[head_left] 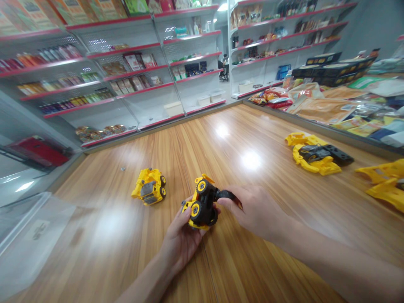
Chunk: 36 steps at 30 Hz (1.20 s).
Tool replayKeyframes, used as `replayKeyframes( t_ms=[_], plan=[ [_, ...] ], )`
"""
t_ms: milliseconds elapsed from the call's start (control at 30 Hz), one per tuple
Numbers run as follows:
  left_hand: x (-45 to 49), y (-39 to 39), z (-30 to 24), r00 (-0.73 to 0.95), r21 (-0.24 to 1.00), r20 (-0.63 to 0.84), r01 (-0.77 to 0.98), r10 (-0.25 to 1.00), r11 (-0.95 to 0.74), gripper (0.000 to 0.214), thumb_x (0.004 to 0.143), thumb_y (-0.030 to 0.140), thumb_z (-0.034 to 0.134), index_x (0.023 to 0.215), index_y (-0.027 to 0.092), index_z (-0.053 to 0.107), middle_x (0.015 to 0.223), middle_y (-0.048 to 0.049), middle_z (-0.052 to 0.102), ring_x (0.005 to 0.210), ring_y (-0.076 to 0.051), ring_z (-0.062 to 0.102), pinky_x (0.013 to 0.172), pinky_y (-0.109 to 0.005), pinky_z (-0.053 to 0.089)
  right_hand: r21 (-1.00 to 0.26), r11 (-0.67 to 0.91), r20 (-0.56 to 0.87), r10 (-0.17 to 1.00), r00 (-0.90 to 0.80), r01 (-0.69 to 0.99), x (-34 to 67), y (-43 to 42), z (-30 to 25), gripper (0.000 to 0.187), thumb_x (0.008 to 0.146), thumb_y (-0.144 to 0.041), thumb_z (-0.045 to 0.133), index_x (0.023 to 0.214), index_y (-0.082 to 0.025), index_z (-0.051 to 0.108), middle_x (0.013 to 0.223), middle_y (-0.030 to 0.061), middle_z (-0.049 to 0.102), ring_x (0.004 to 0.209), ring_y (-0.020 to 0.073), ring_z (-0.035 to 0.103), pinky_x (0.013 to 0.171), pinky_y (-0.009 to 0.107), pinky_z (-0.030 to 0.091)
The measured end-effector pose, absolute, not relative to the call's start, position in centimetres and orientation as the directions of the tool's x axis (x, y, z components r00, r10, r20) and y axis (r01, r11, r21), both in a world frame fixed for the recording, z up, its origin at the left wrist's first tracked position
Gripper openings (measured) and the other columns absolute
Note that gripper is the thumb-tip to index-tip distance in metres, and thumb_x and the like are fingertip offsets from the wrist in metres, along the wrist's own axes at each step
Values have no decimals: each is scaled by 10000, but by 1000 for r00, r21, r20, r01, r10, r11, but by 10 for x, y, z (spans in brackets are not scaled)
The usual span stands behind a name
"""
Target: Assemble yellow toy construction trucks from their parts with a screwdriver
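My left hand [184,233] grips a yellow and black toy truck [205,206], tipped so its dark underside and yellow-hubbed wheels show. The thumb presses near one wheel. My right hand [252,208] pinches a black rounded part [226,195] against the truck's right side. A bit of yellow shows under those fingers; most of the part is hidden, so its exact kind is unclear. On the table to the left stands a second yellow toy truck [150,187] with a grey panel and black wheels.
Yellow and black toy vehicle parts [315,153] lie at right, with more yellow pieces [385,181] at the edge. A clear plastic bin [34,240] sits at left. Beyond the wooden table [189,143] are stocked shelves [142,75] and packaged goods [325,109]. A tiny piece [123,169] lies far left.
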<state>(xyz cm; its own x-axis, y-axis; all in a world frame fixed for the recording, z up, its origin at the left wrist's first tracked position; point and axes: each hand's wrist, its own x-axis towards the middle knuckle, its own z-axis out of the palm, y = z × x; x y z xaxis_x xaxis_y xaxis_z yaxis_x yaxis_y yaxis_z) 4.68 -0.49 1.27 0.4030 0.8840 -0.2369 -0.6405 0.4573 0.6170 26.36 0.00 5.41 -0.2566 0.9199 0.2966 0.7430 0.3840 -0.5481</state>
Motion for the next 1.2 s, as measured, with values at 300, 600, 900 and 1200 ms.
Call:
replayKeyframes(
  t_ms=[300, 600, 900, 1200],
  plan=[
    [48, -7, 15, 402, 610, -237, -647, 885, 457, 547, 947, 229, 523, 1455, 179, 327, 1240, -177, 664, 1147, -321, 647, 965, -396, 530, -544, 377, 279, 924, -262, 750, 266, -1, 55, 221, 959, -391, 525, 960, -191, 619, 807, 48, 703, 730, 206, 672, 631, 290, 419],
    [47, -6, 13, 404, 618, -245, -635, 881, 463, 508, 951, 239, 512, 1434, 161, 375, 1228, -166, 673, 1147, -312, 648, 983, -403, 518, -542, 429, 323, 900, -292, 723, 265, -1, 57, 160, 937, -276, 567, 1053, -184, 628, 894, 62, 720, 803, 199, 678, 688, 278, 444],
    [47, -5, 15, 387, 621, -229, -648, 893, 440, 470, 951, 233, 515, 1409, 175, 426, 1187, -148, 704, 1087, -271, 685, 953, -379, 540, -497, 383, 283, 920, -272, 778, 264, -1, 54, 386, 958, -488, 502, 760, -174, 609, 647, 38, 657, 584, 156, 613, 549, 257, 339],
    [48, -8, 14, 428, 622, -185, -646, 885, 443, 470, 949, 211, 494, 1412, 197, 416, 1200, -131, 686, 1103, -280, 670, 964, -405, 525, -482, 397, 314, 910, -269, 781, 265, -2, 59, 270, 943, -413, 519, 814, -181, 566, 720, 26, 651, 610, 146, 587, 558, 256, 306]
  ],
)
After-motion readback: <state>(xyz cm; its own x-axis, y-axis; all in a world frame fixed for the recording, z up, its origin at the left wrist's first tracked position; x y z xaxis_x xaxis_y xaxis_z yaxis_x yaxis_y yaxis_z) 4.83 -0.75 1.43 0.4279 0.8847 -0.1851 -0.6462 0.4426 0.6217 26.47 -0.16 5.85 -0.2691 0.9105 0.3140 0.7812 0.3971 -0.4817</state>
